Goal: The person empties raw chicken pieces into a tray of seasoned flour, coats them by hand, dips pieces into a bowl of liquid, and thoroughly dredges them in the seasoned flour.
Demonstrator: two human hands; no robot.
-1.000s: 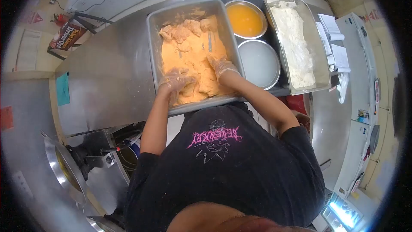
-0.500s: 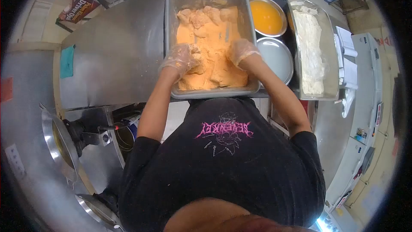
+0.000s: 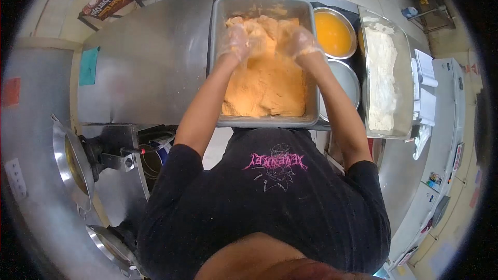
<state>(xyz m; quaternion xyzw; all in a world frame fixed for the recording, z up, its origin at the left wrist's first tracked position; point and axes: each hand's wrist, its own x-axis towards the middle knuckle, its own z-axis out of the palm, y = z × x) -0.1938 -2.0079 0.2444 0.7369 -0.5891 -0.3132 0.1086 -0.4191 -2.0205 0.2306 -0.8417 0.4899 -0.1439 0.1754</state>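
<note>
A deep grey tub (image 3: 220, 72) holds a thick bed of orange powder (image 3: 264, 93). Coated pieces that look like raw chicken (image 3: 267, 25) lie at its far end. Both hands wear clear plastic gloves dusted with powder. My left hand (image 3: 237, 44) is over the far left part of the powder, beside the pieces. At the far right part, near the tub's wall, is my right hand (image 3: 302, 44). Motion smears the fingers of both hands, so what they hold, if anything, cannot be made out.
Right of the tub stand a round bowl of orange liquid (image 3: 332, 33) and a second round metal bowl (image 3: 346, 85). Beyond them is a long metal tray (image 3: 404, 88) with white flour (image 3: 381, 78). Woks (image 3: 72, 166) stand at the lower left, beside the steel table (image 3: 145, 62).
Both hands have moved from the near and middle part of the tub to its far end, around the pieces. The powder at the near end now lies smoother. The view has shifted slightly.
</note>
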